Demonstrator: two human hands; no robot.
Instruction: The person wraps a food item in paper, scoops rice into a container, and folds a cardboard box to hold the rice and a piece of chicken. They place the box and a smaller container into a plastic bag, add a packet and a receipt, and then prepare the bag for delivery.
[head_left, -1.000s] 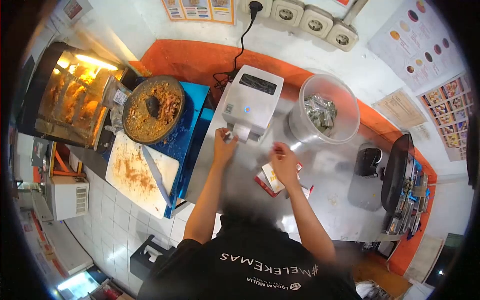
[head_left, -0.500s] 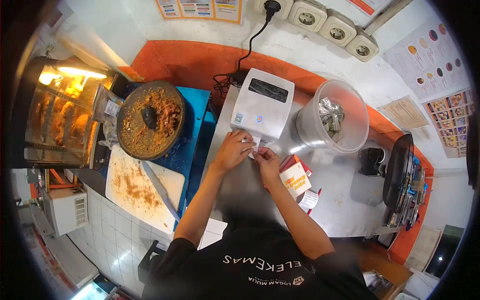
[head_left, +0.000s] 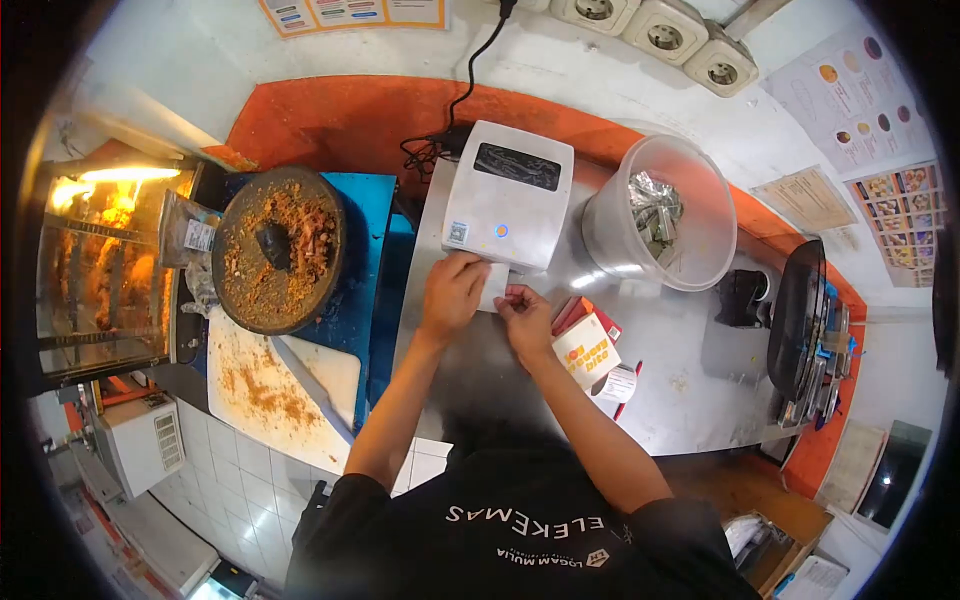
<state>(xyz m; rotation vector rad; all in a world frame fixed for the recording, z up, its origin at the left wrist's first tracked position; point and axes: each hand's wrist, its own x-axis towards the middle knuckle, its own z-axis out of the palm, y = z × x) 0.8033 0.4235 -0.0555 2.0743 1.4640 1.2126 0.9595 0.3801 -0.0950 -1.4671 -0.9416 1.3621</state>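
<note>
The label printer (head_left: 508, 205) is white, with a glossy black window on its top and a small blue light on its front. The paper label (head_left: 494, 287) at its mouth is plain white. The bench (head_left: 690, 350) is bare grey steel. At 9 o'clock from the printer, a dark round tray (head_left: 278, 250) strewn with brown and orange crumbs sits on a bright blue stand (head_left: 378, 215). At 8 o'clock a white cutting board (head_left: 300, 380) carries orange-brown smears. At 5 o'clock lies a white carton (head_left: 587, 352) with orange lettering and red edges. At 3 o'clock a clear tub (head_left: 700, 255) holds silver sachets (head_left: 650, 210). The wall band (head_left: 330, 115) behind is orange.
</note>
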